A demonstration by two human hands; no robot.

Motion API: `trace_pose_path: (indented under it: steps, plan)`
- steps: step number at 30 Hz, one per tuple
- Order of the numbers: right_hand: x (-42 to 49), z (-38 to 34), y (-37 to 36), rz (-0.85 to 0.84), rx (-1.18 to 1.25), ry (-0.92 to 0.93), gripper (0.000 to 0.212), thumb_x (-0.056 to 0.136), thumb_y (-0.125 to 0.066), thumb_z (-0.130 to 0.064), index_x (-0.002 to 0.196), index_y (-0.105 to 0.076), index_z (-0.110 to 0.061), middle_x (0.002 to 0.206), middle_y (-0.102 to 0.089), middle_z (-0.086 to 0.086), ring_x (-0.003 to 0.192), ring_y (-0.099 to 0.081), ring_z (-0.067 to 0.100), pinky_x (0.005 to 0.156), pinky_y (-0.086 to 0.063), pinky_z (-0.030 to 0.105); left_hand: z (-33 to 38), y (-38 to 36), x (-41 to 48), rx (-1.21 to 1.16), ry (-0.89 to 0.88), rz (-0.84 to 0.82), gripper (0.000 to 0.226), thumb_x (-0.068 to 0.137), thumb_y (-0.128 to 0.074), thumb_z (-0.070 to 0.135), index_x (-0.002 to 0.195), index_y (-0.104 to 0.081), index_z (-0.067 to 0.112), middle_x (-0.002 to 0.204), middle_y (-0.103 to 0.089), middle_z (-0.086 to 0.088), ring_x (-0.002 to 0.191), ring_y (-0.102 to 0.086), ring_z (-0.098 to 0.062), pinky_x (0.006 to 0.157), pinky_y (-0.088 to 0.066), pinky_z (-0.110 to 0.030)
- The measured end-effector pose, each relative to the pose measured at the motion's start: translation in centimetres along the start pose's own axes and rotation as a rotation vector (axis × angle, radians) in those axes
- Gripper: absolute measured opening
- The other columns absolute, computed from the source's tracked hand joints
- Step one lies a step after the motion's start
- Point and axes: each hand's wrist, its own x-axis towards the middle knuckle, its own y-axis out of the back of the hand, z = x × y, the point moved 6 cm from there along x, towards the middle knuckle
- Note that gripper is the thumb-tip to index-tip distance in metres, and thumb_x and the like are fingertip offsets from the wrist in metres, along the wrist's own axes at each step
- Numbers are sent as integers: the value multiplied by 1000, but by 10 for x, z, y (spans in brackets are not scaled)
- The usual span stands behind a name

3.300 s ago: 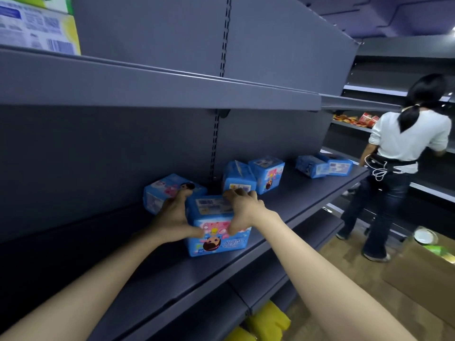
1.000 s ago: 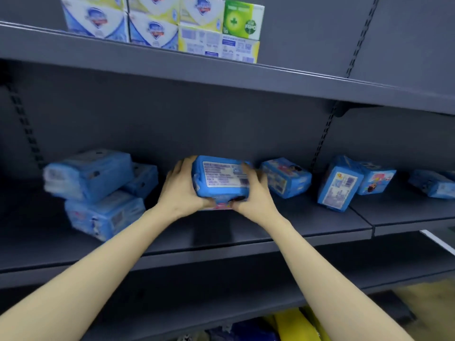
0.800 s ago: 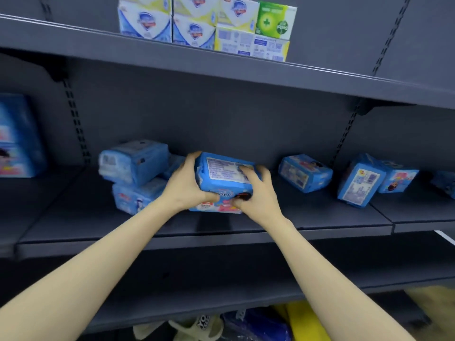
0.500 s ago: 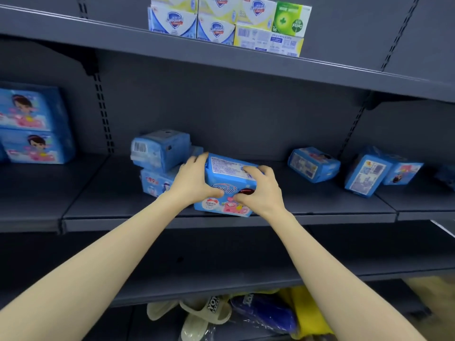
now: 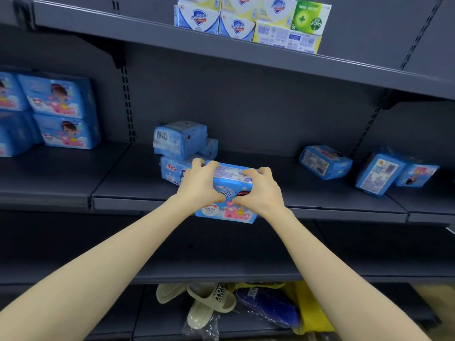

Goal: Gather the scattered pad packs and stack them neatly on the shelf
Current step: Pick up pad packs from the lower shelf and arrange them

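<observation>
L hand (image 5: 200, 185), R hand (image 5: 261, 193) grip 1 pad pack (image 5: 227, 211); 3 loose packs (image 5: 325, 162) rt

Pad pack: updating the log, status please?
Both curled round pad pack: left grip, right grip. Pack at shelf front edge. Stacked packs close behind-left.

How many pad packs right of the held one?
3: nearest pack lies alone; tilted pack stands further right; far-right pack just beyond it. More may hide past the frame edge.
</observation>
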Motion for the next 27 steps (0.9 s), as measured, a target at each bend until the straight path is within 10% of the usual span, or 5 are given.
trace_pose_path:
  steps: [27]
  plan:
    - [-16,-177,-83,-307,-17,614,62,74,-74,-33,127,-44,-17,122,-40,3,106,-48,29,69,-40,33,-103,92,-116,211,544,257,74,69,-78,29,132,-43,14,132,-38,-2,108,-52,-24,80,-41,-28]
